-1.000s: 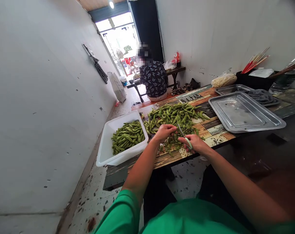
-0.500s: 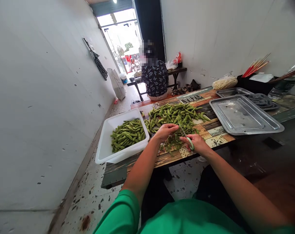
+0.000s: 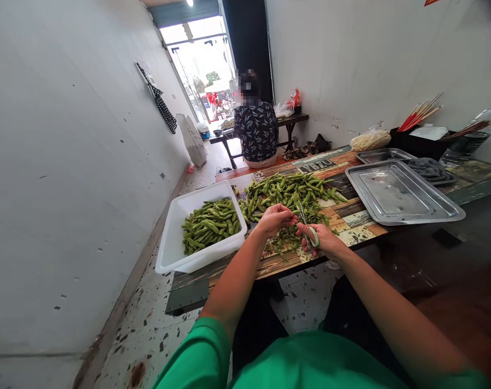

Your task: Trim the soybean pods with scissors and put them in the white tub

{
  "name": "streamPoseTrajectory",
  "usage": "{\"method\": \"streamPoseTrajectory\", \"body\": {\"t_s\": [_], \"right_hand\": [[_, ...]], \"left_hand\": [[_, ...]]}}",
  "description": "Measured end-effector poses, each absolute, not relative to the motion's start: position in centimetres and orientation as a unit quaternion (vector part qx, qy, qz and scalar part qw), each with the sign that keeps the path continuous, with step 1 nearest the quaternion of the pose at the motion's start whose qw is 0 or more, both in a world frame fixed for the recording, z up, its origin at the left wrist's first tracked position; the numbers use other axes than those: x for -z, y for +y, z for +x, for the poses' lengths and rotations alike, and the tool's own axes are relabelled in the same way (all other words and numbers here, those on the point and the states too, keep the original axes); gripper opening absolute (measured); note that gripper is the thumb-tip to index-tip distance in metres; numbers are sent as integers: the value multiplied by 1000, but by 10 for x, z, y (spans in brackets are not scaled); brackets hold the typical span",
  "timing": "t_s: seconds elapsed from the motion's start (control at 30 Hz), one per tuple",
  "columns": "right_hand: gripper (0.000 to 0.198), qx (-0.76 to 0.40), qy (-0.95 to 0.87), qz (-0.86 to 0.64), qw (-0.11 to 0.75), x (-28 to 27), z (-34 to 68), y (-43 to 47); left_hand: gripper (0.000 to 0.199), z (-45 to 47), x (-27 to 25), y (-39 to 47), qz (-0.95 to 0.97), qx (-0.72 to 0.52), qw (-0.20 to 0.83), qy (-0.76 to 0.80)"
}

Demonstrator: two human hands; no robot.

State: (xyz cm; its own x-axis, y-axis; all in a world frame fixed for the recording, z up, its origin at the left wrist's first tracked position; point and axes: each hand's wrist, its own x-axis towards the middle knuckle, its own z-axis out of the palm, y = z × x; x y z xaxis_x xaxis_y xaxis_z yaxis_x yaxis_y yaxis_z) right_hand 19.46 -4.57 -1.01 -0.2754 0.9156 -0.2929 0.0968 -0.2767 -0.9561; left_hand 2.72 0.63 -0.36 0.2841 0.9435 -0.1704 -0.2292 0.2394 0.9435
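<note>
My right hand (image 3: pixel 320 240) is closed around a pair of scissors (image 3: pixel 313 235) with pale green handles; the blades point up and away, slightly apart. Just left of them, my left hand (image 3: pixel 276 220) is pinched, with a bit of a green edamame pod (image 3: pixel 296 213) showing at the fingertips. Both hands are over the near side of a heap of edamame pods (image 3: pixel 286 189) on the patterned table (image 3: pixel 354 235). Small trimmings (image 3: pixel 283 246) lie under them. More pods (image 3: pixel 210 224) fill part of a white plastic tub (image 3: pixel 172 237) on the left.
A metal tray (image 3: pixel 403 200) lies on the right, overlapping another tray with a grey cloth (image 3: pixel 429 170). Behind are a bag of skewers (image 3: pixel 370 139), a black box (image 3: pixel 415 141) and a plastic bottle (image 3: pixel 482 129). A person (image 3: pixel 256 129) sits beyond the table, back turned.
The scissors have turned in my right hand, so their blades point more steeply up and both handle loops show. My left hand stays nearly in place, fingers still pinched. The view shifts slightly.
</note>
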Motion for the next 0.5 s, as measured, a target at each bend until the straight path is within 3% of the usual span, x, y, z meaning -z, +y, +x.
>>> {"method": "streamPoseTrajectory", "body": {"t_s": [0.3, 0.43, 0.5], "right_hand": [[45, -585, -496, -523, 371, 21, 197, -43], [49, -610, -470, -514, 378, 21, 203, -46], [50, -621, -463, -503, 385, 21, 204, -46]], "left_hand": [[19, 26, -2, 6, 416, -457, 666, 418], [6, 20, -6, 14, 302, -576, 607, 457], [14, 16, -4, 16, 311, -581, 550, 513]]}}
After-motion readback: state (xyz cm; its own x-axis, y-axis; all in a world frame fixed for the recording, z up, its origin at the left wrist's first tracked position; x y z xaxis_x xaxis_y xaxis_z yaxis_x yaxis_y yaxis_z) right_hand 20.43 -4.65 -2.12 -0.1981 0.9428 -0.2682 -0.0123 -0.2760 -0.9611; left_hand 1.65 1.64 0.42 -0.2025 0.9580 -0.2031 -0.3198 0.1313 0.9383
